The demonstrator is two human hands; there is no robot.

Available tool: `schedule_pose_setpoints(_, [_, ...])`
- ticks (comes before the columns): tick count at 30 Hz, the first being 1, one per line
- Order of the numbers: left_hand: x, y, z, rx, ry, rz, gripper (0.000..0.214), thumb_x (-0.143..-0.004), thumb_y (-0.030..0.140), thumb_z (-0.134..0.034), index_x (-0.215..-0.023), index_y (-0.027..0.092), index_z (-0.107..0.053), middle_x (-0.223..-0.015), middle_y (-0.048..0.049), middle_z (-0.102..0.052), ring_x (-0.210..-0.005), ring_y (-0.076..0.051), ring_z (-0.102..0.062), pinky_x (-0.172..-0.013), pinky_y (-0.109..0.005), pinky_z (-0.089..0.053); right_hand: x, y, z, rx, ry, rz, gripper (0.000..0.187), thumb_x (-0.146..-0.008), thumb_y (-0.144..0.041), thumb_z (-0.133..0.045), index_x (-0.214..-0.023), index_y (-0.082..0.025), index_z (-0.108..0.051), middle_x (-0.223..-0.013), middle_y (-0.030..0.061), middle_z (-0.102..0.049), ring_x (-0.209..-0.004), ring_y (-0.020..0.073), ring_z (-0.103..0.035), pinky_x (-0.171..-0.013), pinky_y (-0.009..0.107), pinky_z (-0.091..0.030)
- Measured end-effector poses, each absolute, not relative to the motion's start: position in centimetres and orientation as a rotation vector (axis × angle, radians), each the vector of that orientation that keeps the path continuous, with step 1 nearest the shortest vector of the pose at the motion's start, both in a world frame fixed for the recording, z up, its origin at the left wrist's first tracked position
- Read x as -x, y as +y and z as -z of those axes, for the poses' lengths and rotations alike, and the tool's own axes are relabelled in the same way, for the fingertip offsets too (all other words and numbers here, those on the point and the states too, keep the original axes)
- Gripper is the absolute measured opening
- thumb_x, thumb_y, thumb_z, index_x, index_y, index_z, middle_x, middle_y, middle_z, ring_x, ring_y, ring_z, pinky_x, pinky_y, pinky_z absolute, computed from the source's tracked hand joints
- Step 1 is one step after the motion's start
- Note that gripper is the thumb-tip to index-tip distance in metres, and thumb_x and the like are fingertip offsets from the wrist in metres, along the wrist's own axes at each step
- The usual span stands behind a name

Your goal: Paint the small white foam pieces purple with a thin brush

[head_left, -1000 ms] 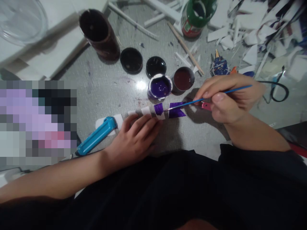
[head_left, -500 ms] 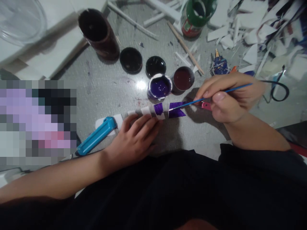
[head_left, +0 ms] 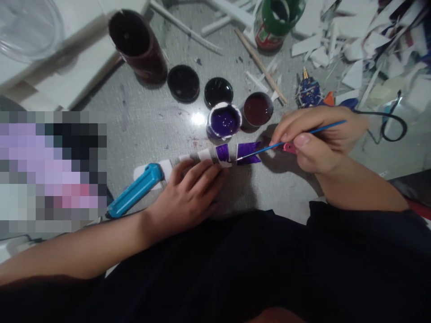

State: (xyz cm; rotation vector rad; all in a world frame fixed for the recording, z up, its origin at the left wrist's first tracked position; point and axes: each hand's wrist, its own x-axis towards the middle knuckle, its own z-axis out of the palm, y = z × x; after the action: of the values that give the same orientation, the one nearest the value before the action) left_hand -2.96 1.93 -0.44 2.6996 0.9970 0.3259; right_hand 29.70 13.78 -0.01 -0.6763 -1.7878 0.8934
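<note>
My right hand (head_left: 319, 139) is closed around a thin blue paintbrush (head_left: 259, 151), held like a pen and slanting down to the left. The bristles are at the right edge of a small piece (head_left: 222, 153), purple on top and white at its lower end. My left hand (head_left: 188, 193) lies flat with fingers stretched, its tips on that piece and beside small white pieces (head_left: 204, 155). A notched purple piece (head_left: 247, 147) lies just right, partly under the brush. Above stand a jar of purple paint (head_left: 225, 121) and a jar of dark red paint (head_left: 257, 110).
A blue utility knife (head_left: 136, 190) lies left of my left hand. Beyond the jars are two black lids (head_left: 183, 83), a tall brown container (head_left: 138, 49), a wooden stick (head_left: 261, 67) and a green jar (head_left: 272, 31). White scraps (head_left: 353, 40) cover the far right.
The brush tip has shifted slightly right and down along the half-painted piece, and my right hand has moved a little with it. My left hand stays in place.
</note>
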Motion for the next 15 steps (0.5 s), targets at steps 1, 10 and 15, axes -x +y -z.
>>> schedule_pose_setpoints(1, [2.95,1.93,0.41,-2.695,0.995,-0.329,0.075,-0.110,0.042,-0.081,-0.176,0.013,-0.065,-0.161,-0.0202,-0.078,-0.150,-0.041,-0.067,-0.134,-0.059,-0.053,-29.55,13.85,0.18,0.663,-1.769,-0.875,0.018,-0.108,-0.032,-0.080,-0.096,-0.023,-0.089,-0.078,0.0011,-0.084,-0.060,0.0153,-0.078,-0.052,0.026,-0.064])
schedule_pose_setpoints(10, [2.95,2.10,0.26,-2.742,0.998,-0.312,0.065,-0.115,0.041,-0.073,-0.174,0.014,-0.068,-0.158,-0.0203,-0.080,-0.148,-0.040,-0.070,-0.131,-0.059,-0.056,-28.93,14.23,0.39,0.597,-1.606,-0.907,0.013,-0.101,-0.027,-0.086,-0.091,-0.019,-0.091,-0.069,0.0027,-0.079,-0.047,0.0135,-0.067,-0.047,0.026,-0.058])
schedule_pose_setpoints(15, [2.86,2.27,-0.03,-2.755,0.985,-0.330,0.062,-0.115,0.039,-0.071,-0.171,0.012,-0.070,-0.156,-0.0204,-0.081,-0.146,-0.040,-0.070,-0.129,-0.058,-0.056,-28.94,14.20,0.35,0.593,-1.669,-0.929,0.016,-0.103,-0.028,-0.085,-0.091,-0.019,-0.091,-0.071,0.0051,-0.081,-0.053,0.0156,-0.073,-0.047,0.025,-0.057])
